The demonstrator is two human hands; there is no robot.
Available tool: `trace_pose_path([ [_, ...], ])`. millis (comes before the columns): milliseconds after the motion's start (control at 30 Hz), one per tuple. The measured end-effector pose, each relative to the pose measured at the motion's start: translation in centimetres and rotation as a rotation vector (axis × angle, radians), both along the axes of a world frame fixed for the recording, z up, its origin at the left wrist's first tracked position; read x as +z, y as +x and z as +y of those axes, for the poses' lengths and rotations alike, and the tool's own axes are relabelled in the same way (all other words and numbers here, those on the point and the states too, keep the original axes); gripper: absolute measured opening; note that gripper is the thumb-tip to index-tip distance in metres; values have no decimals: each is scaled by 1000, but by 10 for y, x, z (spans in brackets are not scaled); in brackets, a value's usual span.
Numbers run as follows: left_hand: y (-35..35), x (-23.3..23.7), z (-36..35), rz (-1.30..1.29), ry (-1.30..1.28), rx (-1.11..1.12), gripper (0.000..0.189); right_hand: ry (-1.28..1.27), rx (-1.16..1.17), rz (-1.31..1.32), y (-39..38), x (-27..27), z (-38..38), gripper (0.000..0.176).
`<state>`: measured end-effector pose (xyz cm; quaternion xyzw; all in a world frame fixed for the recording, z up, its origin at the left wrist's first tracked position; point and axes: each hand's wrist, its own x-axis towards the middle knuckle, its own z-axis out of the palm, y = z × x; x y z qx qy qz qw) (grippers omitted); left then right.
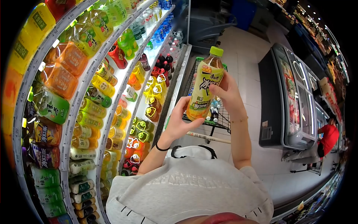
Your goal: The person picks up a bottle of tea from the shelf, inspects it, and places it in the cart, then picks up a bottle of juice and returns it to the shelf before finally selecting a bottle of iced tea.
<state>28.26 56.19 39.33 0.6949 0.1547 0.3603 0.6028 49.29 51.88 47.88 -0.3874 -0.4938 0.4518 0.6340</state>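
Note:
A large bottle of tea drink with a yellow-green label and a lime-green cap is held up in front of my chest, leaning slightly to the right. Around its base, my left hand is closed, thumb along the lower edge. My right hand grips the label's right side, with the thumb lying across the front. Behind and below the bottle stands a shopping cart, with several small bottles inside it, partly hidden by my hands and the held bottle.
Tall drink shelves with price strips and many bottles curve along the left. Freezer cabinets stand to the right across a tiled floor. A person in a red top is near the freezers at far right.

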Motion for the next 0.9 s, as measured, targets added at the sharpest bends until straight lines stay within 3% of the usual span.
trace_pose_path([
  [33, 0, -6, -1, -1, 0, 4, 70, 0, 4, -1, 0, -2, 3, 65],
  [100, -1, -16, -2, -259, -556, -202, 70, 30, 25, 7, 1, -4, 8, 67],
  [200, -8, -14, -10, -282, -517, -185, 66, 6, 146, 170, -5, 5, 10, 74],
  [333, -3, 1, -22, -344, -288, 11, 72, 69, 242, 362, -15, -8, 19, 73],
  [433, 3, -3, -24, -370, -177, 153, 78, 67, 117, 401, -26, -19, 25, 73],
  [567, 6, -5, -27, -321, 41, 349, 83, 85, 182, 585, -29, -38, 33, 59],
  [633, 8, 0, -28, -292, 356, 618, 80, 37, 166, 605, -25, -48, 35, 54],
  [667, 6, 4, -28, -295, 355, 612, 80, 28, 178, 639, -27, -51, 35, 47],
  [733, 2, 12, -29, -110, 711, 808, 81, 17, 184, 675, -26, -52, 32, 42],
  [900, 3, -10, -30, -142, 833, 827, 70, -49, 211, 694, -18, -61, 28, 31],
])
